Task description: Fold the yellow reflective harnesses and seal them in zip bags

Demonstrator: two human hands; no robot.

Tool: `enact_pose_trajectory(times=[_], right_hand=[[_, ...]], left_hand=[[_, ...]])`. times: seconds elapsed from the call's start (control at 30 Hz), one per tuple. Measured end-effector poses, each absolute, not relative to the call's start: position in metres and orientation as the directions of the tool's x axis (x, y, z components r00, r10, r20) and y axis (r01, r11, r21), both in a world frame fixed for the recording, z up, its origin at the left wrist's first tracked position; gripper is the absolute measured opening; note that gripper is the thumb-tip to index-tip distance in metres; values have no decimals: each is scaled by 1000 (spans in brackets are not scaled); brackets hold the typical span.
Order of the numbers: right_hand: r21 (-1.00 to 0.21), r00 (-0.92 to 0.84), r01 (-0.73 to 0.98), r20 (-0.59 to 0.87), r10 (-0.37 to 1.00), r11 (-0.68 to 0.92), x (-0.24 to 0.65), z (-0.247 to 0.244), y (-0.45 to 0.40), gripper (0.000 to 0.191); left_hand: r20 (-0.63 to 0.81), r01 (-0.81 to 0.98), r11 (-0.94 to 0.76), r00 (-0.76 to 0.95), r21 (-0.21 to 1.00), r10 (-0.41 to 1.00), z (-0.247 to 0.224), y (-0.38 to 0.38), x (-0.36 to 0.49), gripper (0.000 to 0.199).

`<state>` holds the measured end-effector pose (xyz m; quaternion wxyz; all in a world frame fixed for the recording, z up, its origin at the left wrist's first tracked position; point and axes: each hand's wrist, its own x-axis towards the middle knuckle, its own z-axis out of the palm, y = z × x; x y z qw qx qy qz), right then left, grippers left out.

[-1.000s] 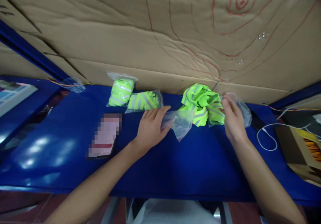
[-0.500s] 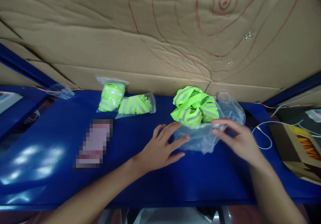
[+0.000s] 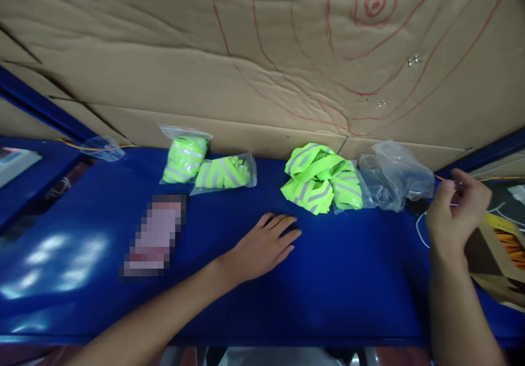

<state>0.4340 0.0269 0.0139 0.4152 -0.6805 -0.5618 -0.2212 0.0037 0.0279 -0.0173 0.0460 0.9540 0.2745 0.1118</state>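
Observation:
My left hand (image 3: 262, 247) lies palm down on the blue table (image 3: 348, 289), its fingers spread and holding nothing. My right hand (image 3: 455, 207) is raised at the right, beside a clear plastic bag (image 3: 404, 172). Its fingers are curled, and whether anything is between them is hard to make out. A loose pile of yellow-green reflective straps (image 3: 314, 177) lies between the hands, near the cardboard wall. Touching it on the right is a bagged strap bundle (image 3: 346, 188). Two more bagged bundles (image 3: 185, 159) (image 3: 223, 173) sit at the back left.
A blurred-out flat object (image 3: 156, 234) lies left of my left hand. At the right are an open cardboard box (image 3: 490, 251) with orange contents and a white cable (image 3: 419, 232). Cardboard (image 3: 164, 76) with red lines stands behind the table.
My right hand has moved right, and the clear bag that was between my hands now lies at the back right. My left hand has stayed nearly in place.

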Motion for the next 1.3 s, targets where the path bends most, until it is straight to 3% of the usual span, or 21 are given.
enact_pose_trajectory(times=[0.1,0.2,0.33,0.5,0.57,0.67,0.8,0.9,1.0,1.13,1.3], right_hand=[[-210,94,974,716,692,86,387,20,23,45],[-88,-38,988,653,756,126,358,18,24,55],[-90,56,996,619,784,-1,374,4,30,58],[-66,136,990,311,941,-122,419,-32,43,54],[-53,129,992,268,955,-119,422,-39,45,51],[-50,117,993,427,897,-106,410,-31,40,51],[-75,98,995,692,715,-64,397,9,40,45],[-44,97,994,772,628,-98,398,37,62,55],[-84,171,985,570,804,-150,401,35,95,71],[-163,193,975,307,932,-148,398,-11,117,63],[-168,185,975,259,948,-145,398,-44,107,55]], left_hand=[[205,515,-845,820,142,534,-18,28,4,31],[223,520,-844,814,132,537,-19,27,4,30],[230,518,-847,815,123,532,-20,27,4,30],[203,520,-846,821,121,533,-22,28,4,31],[193,521,-846,823,118,534,-23,27,4,32],[188,519,-847,826,113,531,-24,27,4,31],[187,523,-845,824,112,535,-23,28,4,30],[194,516,-849,827,111,528,-23,28,4,30],[203,516,-849,825,113,528,-23,27,4,30],[198,527,-842,819,113,539,-23,26,5,31],[205,529,-842,817,106,539,-25,25,4,33]])
